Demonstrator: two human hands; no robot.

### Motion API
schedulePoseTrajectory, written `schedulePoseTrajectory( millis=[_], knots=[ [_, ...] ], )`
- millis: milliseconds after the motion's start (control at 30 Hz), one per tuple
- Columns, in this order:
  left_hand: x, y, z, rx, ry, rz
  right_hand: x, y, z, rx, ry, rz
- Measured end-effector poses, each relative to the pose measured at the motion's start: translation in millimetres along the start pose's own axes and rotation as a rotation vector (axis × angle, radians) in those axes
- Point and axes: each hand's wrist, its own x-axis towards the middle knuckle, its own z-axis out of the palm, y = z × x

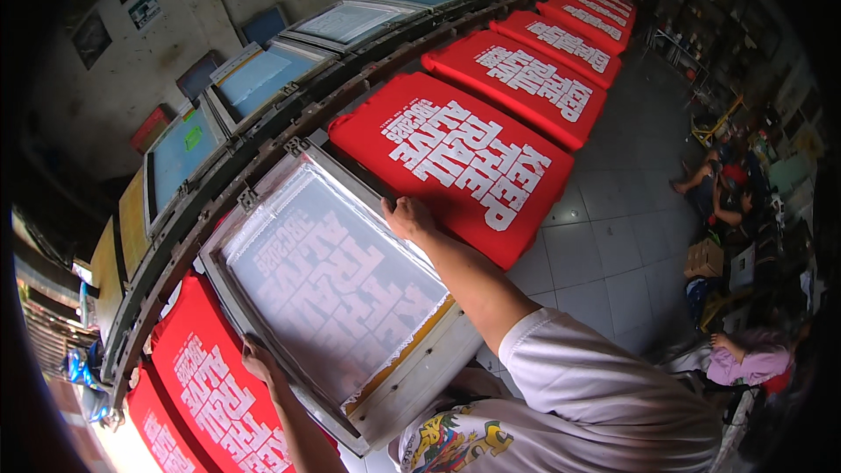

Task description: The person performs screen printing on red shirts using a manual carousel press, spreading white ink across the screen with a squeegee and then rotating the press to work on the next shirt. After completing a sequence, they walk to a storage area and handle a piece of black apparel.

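Note:
A screen-printing frame (350, 177) with a pale metal rim lies in front of me, hinged at its far end to a long dark rail. Block lettering shows through its whitish mesh (324, 271), and a yellowish strip runs along the near end. On the frame's left side, my left hand (259, 360) has its fingers closed on the edge. Across from it, my right hand (407, 218) grips the right edge near its middle. A pale board (429, 368) sticks out below the frame. What lies under the mesh is mostly hidden.
Red shirts with white print stretch away in a row, the nearest shirt (438, 158) just right of the frame. Another red shirt (206, 377) lies to the left. Several tilted screens (272, 74) line the rail's far side. People sit beyond the tiled floor (604, 254).

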Motion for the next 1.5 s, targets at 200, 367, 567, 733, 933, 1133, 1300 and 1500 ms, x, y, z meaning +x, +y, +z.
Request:
schedulePoseTrajectory(
  millis=[200,367,567,733,933,1133,1300,1500],
  knots=[
    [-5,2,7,0.013,-0.097,-0.025,-1,10,-2,-0.011,0.007,0.037],
    [-1,-3,-5,-0.012,-0.004,-0.010,-4,-10,-4,-0.002,-0.040,0.026],
    [-20,30,4,0.046,0.007,-0.060,0,17,-2,-0.053,0.057,-0.004],
    [-10,5,-18,0.046,0.043,-0.157,-6,-8,15,0.005,0.133,-0.113],
    [-58,70,-25,-0.358,0.335,-0.019,7,26,22,0.218,0.547,-0.477],
    [-149,108,-80,-0.555,0.300,0.025,-29,10,-8,0.285,0.651,-0.725],
    [-235,126,-148,-0.297,0.240,0.081,-110,26,-69,0.394,-0.029,-0.806],
    [-304,115,-180,-0.348,0.247,-0.070,-232,78,-108,-0.253,-0.448,-1.295]
  ],
)
